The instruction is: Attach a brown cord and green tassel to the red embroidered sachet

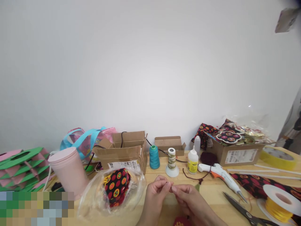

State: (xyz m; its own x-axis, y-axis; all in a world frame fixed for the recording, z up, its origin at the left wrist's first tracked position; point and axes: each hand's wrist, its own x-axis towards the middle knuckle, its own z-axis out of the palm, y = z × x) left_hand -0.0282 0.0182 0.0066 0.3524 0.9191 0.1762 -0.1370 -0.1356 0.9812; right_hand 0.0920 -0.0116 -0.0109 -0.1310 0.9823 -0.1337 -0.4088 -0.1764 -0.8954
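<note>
Left hand (pixel 157 197) and right hand (pixel 190 198) pinch close together, anything gripped too small to tell! The red piece (pixel 182 222) sits just below, at bottom edge; a slackened pinch might let something tiny slip.

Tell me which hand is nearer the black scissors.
Right. The right hand is to the left of the black scissors, not touching them; the left hand is farther left, beyond the right hand.
</note>
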